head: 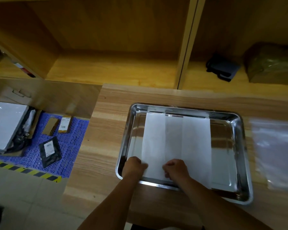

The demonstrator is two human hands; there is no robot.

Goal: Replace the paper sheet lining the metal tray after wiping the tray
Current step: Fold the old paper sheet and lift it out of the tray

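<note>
Both hands, left hand point(134, 165) and right hand point(176, 168), are pinching the paper sheet point(176, 145) at the metal tray point(239, 123)'s near edge (fingers curled), its length running away toward the far edge.

Stockroom/warehouse: wood shelves point(116, 70), parcels point(49, 151) on blue floor mat point(70, 140), hazard tape point(25, 170).

The paper sheet point(176, 145) is white against the mirror-silver metal tray point(239, 146). The counter point(106, 146) shows pale striped wood grain. At nine o'clock, a blue lattice floor mat point(70, 143) meets yellow-and-black hazard tape point(23, 170).
</note>
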